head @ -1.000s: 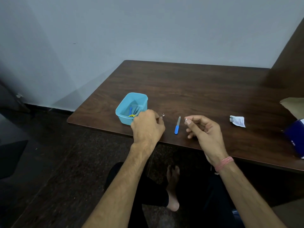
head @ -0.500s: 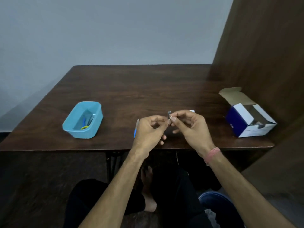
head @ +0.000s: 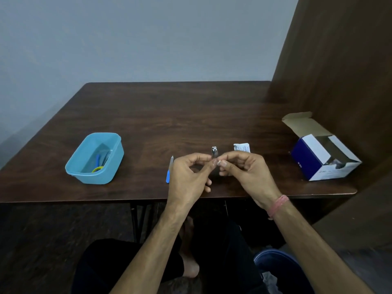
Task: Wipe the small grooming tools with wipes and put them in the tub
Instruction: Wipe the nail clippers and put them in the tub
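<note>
Change: nail clipper (head: 214, 152), a second ago pinched in left hand (head: 188, 177) alone near the tub, now brought to centre and held between both hands above the table's near edge; right hand (head: 246, 172), earlier apart with a white scrap at its fingertips, now closed in against the left.
Left grip: thumb and forefinger pinching lower end of clipper, other fingers curled loosely.
Right grip: fingertips pinching a small pale scrap, likely the wipe (head: 218, 161), against clipper; scrap too small to confirm.
Clipper position: upright, metal head standing clear above the fingertips, off the table.
Meaning for task: judged as start of wiping step for this tool; not yet in tub.
Tub (head: 74, 166): light blue, left of hands, well apart; blue and yellow-handled tools already inside, so part of the task judged done.
Nail file (head: 169, 170): blue handle, lying on table just beside left hand, between hands and tub; judged still to be wiped.
Torn sachet (head: 241, 147): white, flat on table just behind right hand.
Box (head: 324, 158): blue and white, flap open, near right edge of table (head: 169, 115).
Obstruction: none between hands and tub except the file, lying low; path over it judged free.
Risk: small, smooth clipper could slip from the fingertip pinch while being rubbed.
</note>
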